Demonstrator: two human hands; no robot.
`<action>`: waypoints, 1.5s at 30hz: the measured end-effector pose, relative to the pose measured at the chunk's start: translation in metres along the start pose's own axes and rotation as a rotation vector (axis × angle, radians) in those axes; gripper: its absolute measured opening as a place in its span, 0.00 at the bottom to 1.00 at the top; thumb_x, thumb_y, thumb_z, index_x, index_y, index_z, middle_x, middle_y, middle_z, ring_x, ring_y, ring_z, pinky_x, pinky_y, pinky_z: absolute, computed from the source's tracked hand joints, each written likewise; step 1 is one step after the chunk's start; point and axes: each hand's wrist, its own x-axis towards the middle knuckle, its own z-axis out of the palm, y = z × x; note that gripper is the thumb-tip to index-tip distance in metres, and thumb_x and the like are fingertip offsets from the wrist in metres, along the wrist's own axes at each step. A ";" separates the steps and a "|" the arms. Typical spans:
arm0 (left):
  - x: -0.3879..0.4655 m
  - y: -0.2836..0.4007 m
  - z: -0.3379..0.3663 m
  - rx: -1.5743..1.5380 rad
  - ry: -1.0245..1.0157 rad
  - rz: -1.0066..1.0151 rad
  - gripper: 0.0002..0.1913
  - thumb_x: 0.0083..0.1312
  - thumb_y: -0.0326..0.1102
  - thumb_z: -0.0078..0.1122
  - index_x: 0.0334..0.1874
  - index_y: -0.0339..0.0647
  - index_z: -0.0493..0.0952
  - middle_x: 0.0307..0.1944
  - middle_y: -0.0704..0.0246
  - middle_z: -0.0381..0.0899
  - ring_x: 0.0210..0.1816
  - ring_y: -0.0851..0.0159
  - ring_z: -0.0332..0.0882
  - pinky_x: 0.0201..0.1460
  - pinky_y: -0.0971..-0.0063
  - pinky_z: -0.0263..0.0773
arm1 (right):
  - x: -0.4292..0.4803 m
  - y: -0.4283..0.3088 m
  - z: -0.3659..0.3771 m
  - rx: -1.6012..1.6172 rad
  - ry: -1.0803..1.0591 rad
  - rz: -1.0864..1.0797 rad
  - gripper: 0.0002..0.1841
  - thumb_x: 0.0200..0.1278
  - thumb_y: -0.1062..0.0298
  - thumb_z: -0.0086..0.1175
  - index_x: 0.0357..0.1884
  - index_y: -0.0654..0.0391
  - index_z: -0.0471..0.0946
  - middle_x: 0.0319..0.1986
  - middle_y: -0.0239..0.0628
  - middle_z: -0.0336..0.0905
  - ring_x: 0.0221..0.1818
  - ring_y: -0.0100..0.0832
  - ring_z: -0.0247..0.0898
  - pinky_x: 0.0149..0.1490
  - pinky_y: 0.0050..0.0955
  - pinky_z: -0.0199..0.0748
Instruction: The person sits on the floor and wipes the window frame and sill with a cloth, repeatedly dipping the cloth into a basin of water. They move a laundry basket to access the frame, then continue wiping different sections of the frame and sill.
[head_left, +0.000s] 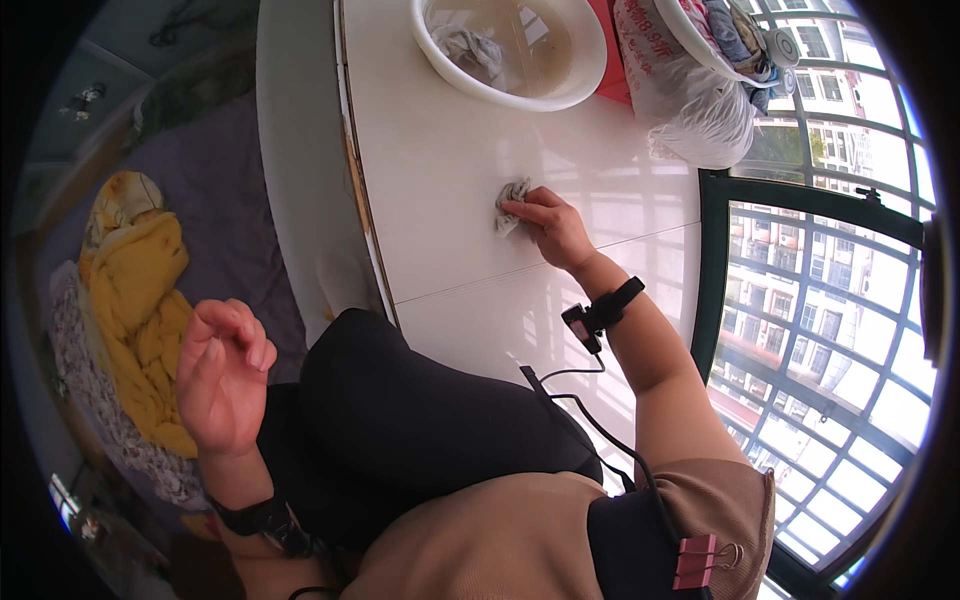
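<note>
My right hand (555, 225) grips a crumpled greyish-white cloth (513, 208) and presses it on the glossy white tiled ledge (442, 225). Ahead of it on the ledge stands a white basin (517, 99) holding cloudy brownish water. Another pale cloth (469, 54) lies partly in that water at the basin's left side. My left hand (221, 375) is raised in the air to the left of my knee, palm up with fingers curled loosely, and nothing is in it.
Right of the basin are a clear plastic bag (675, 112) with red writing and a white tub (705, 45) of folded clothes. A dark-framed window (716, 277) borders the ledge's right. Down on the left, a yellow blanket (142, 277) lies on a bed. A black cable (585, 412) hangs from my right wrist.
</note>
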 end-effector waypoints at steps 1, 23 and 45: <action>-0.001 0.000 0.000 0.008 0.010 0.011 0.13 0.66 0.38 0.53 0.45 0.37 0.68 0.36 0.68 0.66 0.33 0.72 0.64 0.36 0.79 0.61 | -0.024 0.003 0.002 0.035 -0.032 0.006 0.18 0.55 0.82 0.54 0.44 0.46 0.82 0.35 0.36 0.74 0.38 0.40 0.73 0.43 0.31 0.74; 0.019 -0.004 -0.043 -0.365 0.095 -0.269 0.14 0.65 0.40 0.55 0.42 0.36 0.68 0.34 0.66 0.70 0.31 0.72 0.67 0.34 0.79 0.61 | -0.125 0.016 0.030 -0.457 0.267 1.165 0.24 0.62 0.71 0.47 0.63 0.49 0.69 0.39 0.44 0.74 0.44 0.44 0.72 0.49 0.37 0.70; 0.012 0.068 -0.022 0.111 0.496 -0.869 0.06 0.67 0.36 0.49 0.41 0.43 0.72 0.32 0.72 0.72 0.31 0.71 0.67 0.34 0.76 0.63 | 0.000 -0.105 0.097 0.142 0.751 1.566 0.22 0.59 0.67 0.55 0.56 0.56 0.71 0.52 0.44 0.68 0.50 0.43 0.70 0.53 0.36 0.70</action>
